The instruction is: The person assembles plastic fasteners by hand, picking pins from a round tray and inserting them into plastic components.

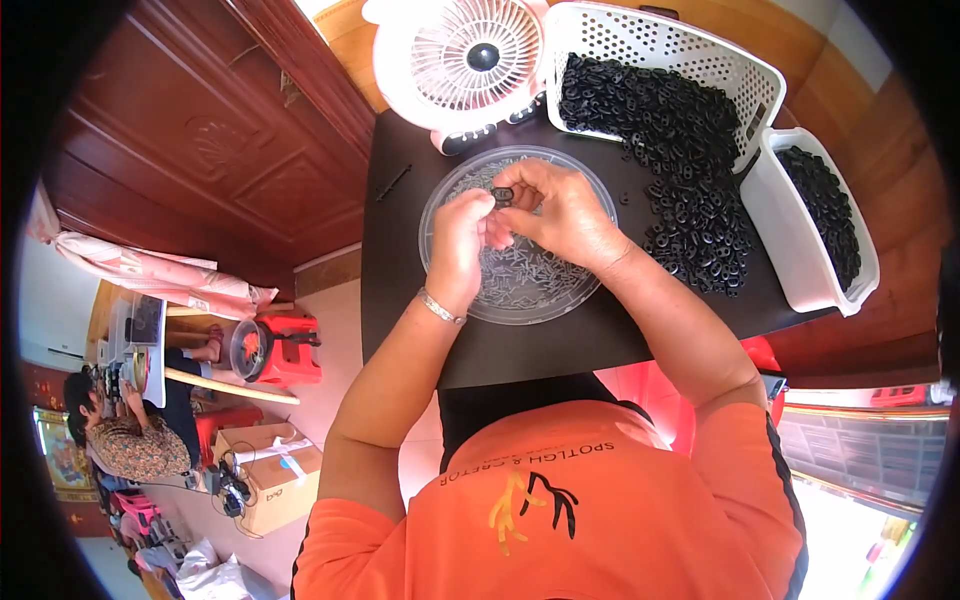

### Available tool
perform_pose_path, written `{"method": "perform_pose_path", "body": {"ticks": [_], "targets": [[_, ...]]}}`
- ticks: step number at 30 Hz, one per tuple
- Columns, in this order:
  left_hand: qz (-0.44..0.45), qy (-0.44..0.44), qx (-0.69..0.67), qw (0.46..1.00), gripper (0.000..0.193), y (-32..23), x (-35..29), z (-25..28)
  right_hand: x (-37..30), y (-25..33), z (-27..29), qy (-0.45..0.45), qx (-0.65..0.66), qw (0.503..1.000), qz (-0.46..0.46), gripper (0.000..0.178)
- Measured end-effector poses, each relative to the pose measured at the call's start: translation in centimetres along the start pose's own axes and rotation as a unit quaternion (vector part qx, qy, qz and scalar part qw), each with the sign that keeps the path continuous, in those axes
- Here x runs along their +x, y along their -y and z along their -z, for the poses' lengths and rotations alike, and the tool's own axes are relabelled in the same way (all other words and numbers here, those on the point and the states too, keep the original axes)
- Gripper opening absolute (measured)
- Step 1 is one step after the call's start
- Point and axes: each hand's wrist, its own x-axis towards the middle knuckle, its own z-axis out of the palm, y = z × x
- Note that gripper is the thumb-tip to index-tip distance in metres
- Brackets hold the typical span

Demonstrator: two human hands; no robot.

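Note:
A small black part with two rounded openings [503, 196] is pinched between my hands, above a round clear tray [430, 262]. My left hand [464, 238], with a bracelet at the wrist, has its thumb at the part's left side. From the right, my right hand [562, 212] curls its index finger and thumb about the same part. Any smaller piece at the fingertips is too small to make out. Many small grey pin-like pieces [535, 275] lie scattered in the tray below.
Loose black parts [700, 215] spill from a white perforated basket [660, 35] onto the dark table [400, 345]. A white bin [800, 250] of black parts stands right. A white fan [483, 57] stands behind the tray; a thin black tool [394, 183] lies left. Another person [135, 440] sits far left.

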Motion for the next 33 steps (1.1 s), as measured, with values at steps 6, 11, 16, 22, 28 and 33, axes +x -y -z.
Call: {"method": "perform_pose_path", "body": {"ticks": [6,11,16,22,28,33], "targets": [[0.006,0.043,-0.004,0.999,0.022,0.0,0.3,0.1,0.0,-0.1,0.9,0.036,-0.030,0.997,0.059,0.031],[-0.012,0.038,0.043,0.998,0.021,0.1,0.1,-0.1,0.0,0.6,1.0,0.046,-0.078,0.993,0.077,0.032],[-0.015,0.015,0.062,0.998,0.020,0.6,0.1,-0.1,-0.2,0.6,0.4,0.022,-0.119,0.989,0.086,0.031],[-0.027,0.021,0.048,0.998,0.022,-0.2,-0.2,-0.2,0.0,0.5,0.6,0.019,-0.123,0.985,0.117,0.026],[-0.052,0.025,0.073,0.996,0.024,-0.4,-0.6,-0.3,-0.1,0.9,0.7,0.017,-0.115,0.984,0.135,0.022],[-0.067,0.018,0.079,0.994,0.025,-0.3,-0.8,-0.4,-0.3,0.9,0.5,0.016,-0.119,0.982,0.148,0.017]]}}
